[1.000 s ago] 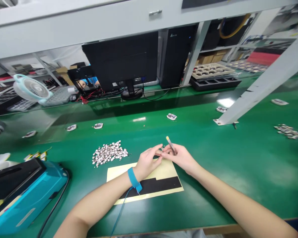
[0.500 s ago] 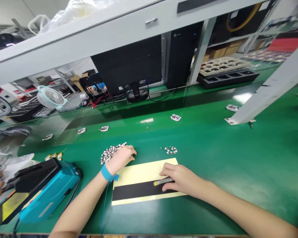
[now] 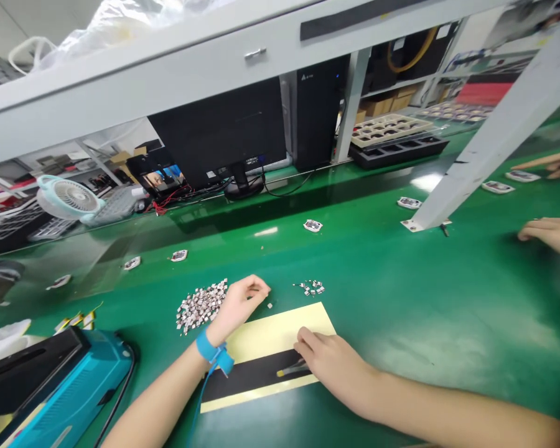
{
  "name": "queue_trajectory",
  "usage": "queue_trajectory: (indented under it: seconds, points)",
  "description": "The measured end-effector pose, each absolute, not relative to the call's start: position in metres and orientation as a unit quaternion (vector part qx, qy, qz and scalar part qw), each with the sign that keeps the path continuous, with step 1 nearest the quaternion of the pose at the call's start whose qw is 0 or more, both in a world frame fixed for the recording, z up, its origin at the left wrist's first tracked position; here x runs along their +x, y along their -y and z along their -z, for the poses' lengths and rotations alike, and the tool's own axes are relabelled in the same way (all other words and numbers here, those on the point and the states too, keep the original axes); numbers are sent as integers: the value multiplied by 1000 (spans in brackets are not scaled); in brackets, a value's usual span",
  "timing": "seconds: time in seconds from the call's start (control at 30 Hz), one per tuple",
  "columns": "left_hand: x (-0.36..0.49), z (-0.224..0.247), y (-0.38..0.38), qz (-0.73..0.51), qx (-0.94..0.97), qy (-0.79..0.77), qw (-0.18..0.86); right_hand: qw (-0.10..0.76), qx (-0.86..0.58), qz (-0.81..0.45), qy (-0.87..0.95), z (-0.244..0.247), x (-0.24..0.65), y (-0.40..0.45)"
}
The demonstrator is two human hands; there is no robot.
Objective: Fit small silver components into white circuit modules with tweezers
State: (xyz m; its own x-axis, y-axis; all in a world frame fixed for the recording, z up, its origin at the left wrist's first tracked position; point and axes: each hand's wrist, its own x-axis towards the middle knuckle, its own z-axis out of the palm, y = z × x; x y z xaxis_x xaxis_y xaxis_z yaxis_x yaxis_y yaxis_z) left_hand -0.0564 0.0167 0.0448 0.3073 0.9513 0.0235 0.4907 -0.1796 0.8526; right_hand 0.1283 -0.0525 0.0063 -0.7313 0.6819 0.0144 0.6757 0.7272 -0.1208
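My left hand [image 3: 245, 303] rests on the green bench mat [image 3: 401, 311] with its fingers curled together, just right of a large pile of small metal pieces [image 3: 200, 306]. Whether it pinches a piece is too small to tell. My right hand [image 3: 331, 364] lies at the edge of a yellow sheet [image 3: 280, 330] with a black strip [image 3: 242, 378], shut on yellow-tipped tweezers [image 3: 292, 369]. A smaller cluster of pieces [image 3: 310, 287] sits beyond the sheet. A blue wrist strap [image 3: 213, 351] circles my left wrist.
A teal machine [image 3: 70, 389] with a black lid stands at the lower left. A co-worker's hands [image 3: 550, 233] reach in at the right, near a white steel support [image 3: 494, 137]. Single parts [image 3: 312, 225] lie spaced along the bench, below a monitor [image 3: 214, 130].
The view has swung slightly. My left hand has drawn off the pile to its right, and my right hand has slid toward me along the sheet. A co-worker's hands have appeared at the right.
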Motion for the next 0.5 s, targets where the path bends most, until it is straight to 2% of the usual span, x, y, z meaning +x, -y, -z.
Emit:
queue_trajectory:
  seconds: [0.13, 0.27, 0.37, 0.5]
  points:
    - [-18, -24, -18, -375, 605, -496, 498, 21, -370, -70, 926, -7, 128, 54]
    - [-2, -7, -19, -439, 530, -485, 539, 27, -373, -112, 921, -7, 130, 52]
    - [-4, -1, -18, -448, 509, -479, 558, 67, -392, -176, 901, -5, 132, 46]
    - [-7, 1, -17, -441, 503, -468, 577, 161, -422, -287, 845, -5, 137, 31]
